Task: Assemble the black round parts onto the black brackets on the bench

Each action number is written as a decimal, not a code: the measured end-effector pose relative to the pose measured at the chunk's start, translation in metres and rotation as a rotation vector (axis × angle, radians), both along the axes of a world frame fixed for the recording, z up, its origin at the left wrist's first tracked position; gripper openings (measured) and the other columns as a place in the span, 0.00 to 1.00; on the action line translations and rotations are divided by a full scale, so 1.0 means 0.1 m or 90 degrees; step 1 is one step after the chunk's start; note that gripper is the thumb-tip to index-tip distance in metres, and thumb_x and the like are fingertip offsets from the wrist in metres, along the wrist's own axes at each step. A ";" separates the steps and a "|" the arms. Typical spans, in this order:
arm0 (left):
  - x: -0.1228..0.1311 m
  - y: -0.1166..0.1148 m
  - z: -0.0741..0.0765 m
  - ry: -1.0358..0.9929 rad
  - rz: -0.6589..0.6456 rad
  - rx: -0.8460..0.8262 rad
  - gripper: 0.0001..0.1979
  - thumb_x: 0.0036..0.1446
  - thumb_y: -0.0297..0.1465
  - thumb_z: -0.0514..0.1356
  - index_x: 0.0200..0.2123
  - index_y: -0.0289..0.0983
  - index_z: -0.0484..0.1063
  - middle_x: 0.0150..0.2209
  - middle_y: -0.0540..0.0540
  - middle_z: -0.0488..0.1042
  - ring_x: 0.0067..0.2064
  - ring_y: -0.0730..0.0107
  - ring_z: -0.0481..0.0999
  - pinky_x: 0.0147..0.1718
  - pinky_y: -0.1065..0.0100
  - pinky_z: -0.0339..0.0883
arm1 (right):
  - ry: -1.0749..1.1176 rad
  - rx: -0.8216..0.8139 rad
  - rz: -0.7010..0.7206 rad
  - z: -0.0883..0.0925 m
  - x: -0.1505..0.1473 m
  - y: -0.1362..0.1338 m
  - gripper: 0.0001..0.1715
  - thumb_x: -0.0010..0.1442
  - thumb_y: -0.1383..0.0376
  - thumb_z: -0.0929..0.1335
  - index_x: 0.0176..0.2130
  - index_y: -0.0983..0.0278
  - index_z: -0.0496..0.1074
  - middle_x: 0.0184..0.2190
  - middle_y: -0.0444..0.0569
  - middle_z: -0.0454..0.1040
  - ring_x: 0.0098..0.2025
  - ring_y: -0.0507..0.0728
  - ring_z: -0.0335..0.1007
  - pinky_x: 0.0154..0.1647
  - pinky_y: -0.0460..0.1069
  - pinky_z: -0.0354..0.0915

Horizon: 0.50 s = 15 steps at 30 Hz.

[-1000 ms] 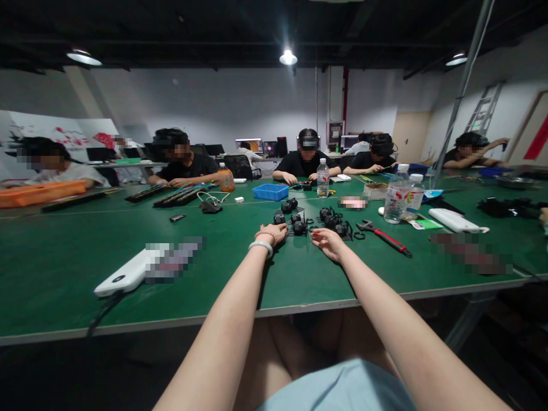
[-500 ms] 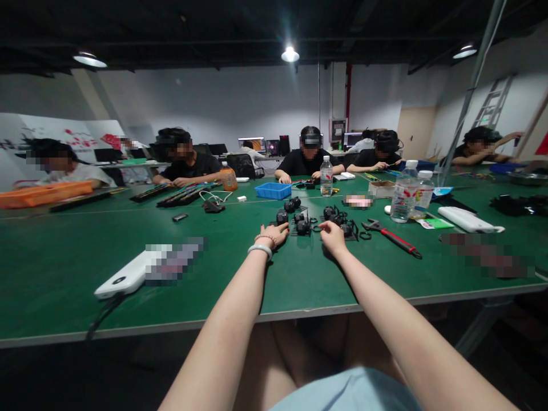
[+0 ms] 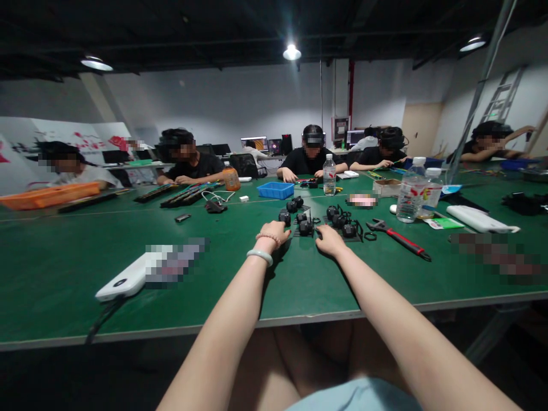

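Desk [image 3: 64, 251]: green, carries the black parts [image 3: 305, 224].
Power bank [image 3: 122, 281]: white, far left of the black parts.
Wrench [image 3: 400, 240]: red-handled, just right of the black parts.
Left hand [image 3: 274, 233]: fingers flat together, tips at the black parts' left edge.
Right hand [image 3: 329, 241]: fingers curled at the black parts' near edge; whether they pinch anything cannot be told.

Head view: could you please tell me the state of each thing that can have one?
left hand, on the table at the black parts, grip unclear
right hand, on the table at the black parts, grip unclear
black parts, loose in a cluster
wrench, lying flat, unheld
small bottle, upright, capped
large bottle, upright, capped
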State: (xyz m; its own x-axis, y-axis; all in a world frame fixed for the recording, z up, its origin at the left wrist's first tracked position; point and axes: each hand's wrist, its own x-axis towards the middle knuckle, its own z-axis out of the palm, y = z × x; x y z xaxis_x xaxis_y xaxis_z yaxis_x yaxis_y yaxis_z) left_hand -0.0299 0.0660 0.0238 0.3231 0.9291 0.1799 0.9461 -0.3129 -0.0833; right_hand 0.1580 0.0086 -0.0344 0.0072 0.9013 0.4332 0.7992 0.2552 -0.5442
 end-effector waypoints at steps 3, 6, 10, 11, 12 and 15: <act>0.06 -0.05 0.04 -0.040 -0.025 0.075 0.20 0.52 0.41 0.44 0.42 0.37 0.65 0.40 0.41 0.69 0.42 0.61 0.68 0.41 0.64 0.60 | -0.032 -0.022 0.001 0.00 -0.01 0.00 0.20 0.48 0.65 0.61 0.43 0.67 0.66 0.45 0.54 0.64 0.49 0.57 0.57 0.50 0.49 0.52; 0.15 -0.10 0.00 -0.103 -0.136 0.163 0.21 0.50 0.36 0.48 0.48 0.38 0.58 0.45 0.43 0.65 0.46 0.65 0.65 0.44 0.67 0.58 | -0.054 -0.038 0.001 0.01 -0.01 0.01 0.19 0.49 0.63 0.61 0.41 0.66 0.67 0.43 0.53 0.66 0.46 0.56 0.59 0.48 0.48 0.54; 0.25 -0.13 -0.09 -0.111 -0.280 0.123 0.27 0.46 0.31 0.52 0.52 0.37 0.52 0.52 0.45 0.58 0.53 0.67 0.58 0.51 0.68 0.52 | -0.068 -0.048 0.001 0.02 -0.01 0.03 0.19 0.49 0.63 0.61 0.41 0.66 0.67 0.43 0.54 0.65 0.46 0.56 0.59 0.47 0.47 0.54; 0.26 -0.14 -0.11 -0.108 -0.305 0.104 0.27 0.45 0.30 0.52 0.52 0.37 0.53 0.53 0.45 0.57 0.53 0.67 0.56 0.52 0.68 0.51 | -0.069 -0.049 0.002 0.02 -0.01 0.03 0.19 0.49 0.63 0.61 0.42 0.66 0.66 0.44 0.54 0.65 0.46 0.56 0.59 0.47 0.47 0.54; 0.28 -0.14 -0.12 -0.106 -0.322 0.087 0.27 0.45 0.30 0.52 0.52 0.36 0.53 0.53 0.45 0.57 0.54 0.67 0.55 0.53 0.68 0.50 | -0.069 -0.048 0.003 0.02 -0.01 0.03 0.20 0.49 0.63 0.61 0.43 0.66 0.66 0.44 0.54 0.65 0.47 0.56 0.59 0.47 0.48 0.54; 0.29 -0.15 -0.14 -0.107 -0.340 0.056 0.27 0.46 0.30 0.52 0.52 0.36 0.53 0.53 0.45 0.56 0.54 0.67 0.55 0.53 0.68 0.50 | -0.065 -0.044 0.006 0.02 -0.01 0.03 0.23 0.49 0.64 0.61 0.47 0.64 0.62 0.45 0.53 0.64 0.48 0.56 0.58 0.47 0.48 0.54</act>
State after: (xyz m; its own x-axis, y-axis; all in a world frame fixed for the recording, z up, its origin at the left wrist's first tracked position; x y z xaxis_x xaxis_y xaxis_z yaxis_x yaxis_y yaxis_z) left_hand -0.0007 0.0513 0.0099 0.7051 0.6232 0.3381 0.6603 -0.7510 0.0073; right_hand 0.1565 0.0121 -0.0323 -0.0430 0.9287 0.3684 0.8491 0.2283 -0.4763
